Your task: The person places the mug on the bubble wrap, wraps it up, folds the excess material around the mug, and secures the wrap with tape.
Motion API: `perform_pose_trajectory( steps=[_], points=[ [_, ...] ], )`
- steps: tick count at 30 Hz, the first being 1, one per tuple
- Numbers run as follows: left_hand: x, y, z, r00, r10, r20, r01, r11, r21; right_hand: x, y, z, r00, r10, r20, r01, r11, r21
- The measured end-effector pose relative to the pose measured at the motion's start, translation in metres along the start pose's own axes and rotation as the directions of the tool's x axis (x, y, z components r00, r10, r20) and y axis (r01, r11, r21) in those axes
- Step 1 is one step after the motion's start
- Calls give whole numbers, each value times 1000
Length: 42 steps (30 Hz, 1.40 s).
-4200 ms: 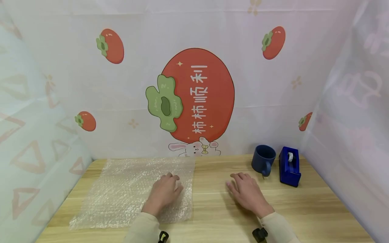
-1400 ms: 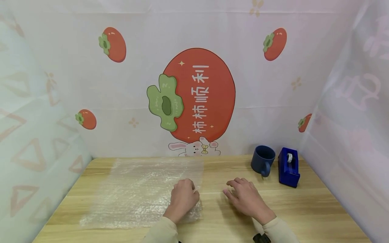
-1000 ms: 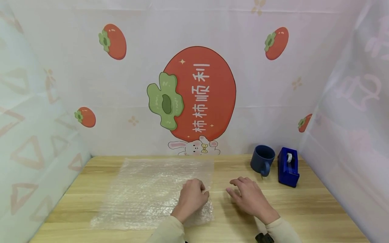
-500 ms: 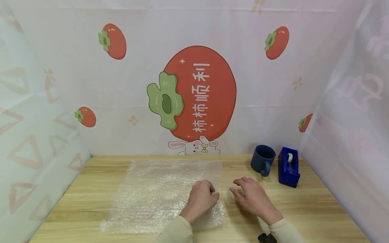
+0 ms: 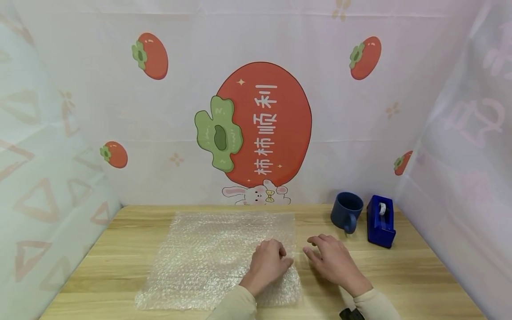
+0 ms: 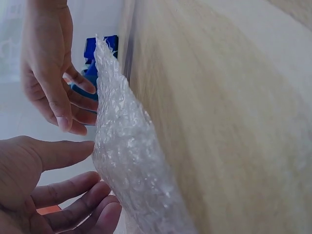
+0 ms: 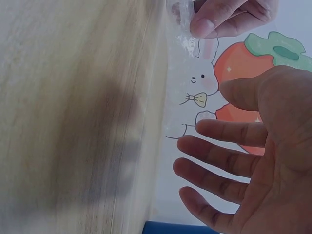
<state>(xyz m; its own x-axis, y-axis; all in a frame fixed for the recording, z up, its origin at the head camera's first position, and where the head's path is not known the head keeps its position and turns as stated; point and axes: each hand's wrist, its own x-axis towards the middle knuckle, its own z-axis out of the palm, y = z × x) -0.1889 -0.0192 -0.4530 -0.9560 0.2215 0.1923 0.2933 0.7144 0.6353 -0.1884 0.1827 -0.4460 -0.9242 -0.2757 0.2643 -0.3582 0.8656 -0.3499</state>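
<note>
A clear sheet of bubble wrap (image 5: 200, 262) lies spread on the wooden table (image 5: 408, 275). My left hand (image 5: 269, 264) is over its right part, thumb apart from the loosely bent fingers. In the left wrist view, the thumb tip and fingertips of the left hand (image 6: 53, 185) lie right at the bubble wrap (image 6: 129, 156). Just right of the sheet's edge, my right hand (image 5: 336, 262) hovers over the table with nothing in it. The right wrist view shows the right hand (image 7: 243, 151) with its fingers spread and relaxed.
A dark blue mug (image 5: 343, 215), handle toward me, stands at the back right. Beside it is a blue tape dispenser (image 5: 380, 226) with a small roll of tape. White printed cloth walls (image 5: 176, 111) enclose the table at the back and both sides.
My left hand has dragged the bubble wrap to the right, from the table's left side to its middle, and its fingers have loosened. The right hand has shifted slightly right.
</note>
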Motion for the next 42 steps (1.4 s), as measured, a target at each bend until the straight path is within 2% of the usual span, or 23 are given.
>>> perform_pose_trajectory(
  steps=[8,16,21,33,42],
  points=[
    [-1,-1,-7,1000,-13,7,13,999,50,1,-5,1,1000,6,10,-6,1000,-2],
    [-6,-9,-26,1000,-21,1,20,997,69,3,-12,7,1000,6,24,-6,1000,-10],
    [-9,-16,-38,999,-37,-7,38,996,80,3,-16,9,997,52,64,-52,999,-7],
    [-17,-35,-61,998,-58,-29,61,991,116,8,-25,18,975,127,185,-131,991,8],
    [-23,-47,-77,995,-83,-54,90,987,132,15,-32,26,952,183,244,-196,980,30]
  ],
)
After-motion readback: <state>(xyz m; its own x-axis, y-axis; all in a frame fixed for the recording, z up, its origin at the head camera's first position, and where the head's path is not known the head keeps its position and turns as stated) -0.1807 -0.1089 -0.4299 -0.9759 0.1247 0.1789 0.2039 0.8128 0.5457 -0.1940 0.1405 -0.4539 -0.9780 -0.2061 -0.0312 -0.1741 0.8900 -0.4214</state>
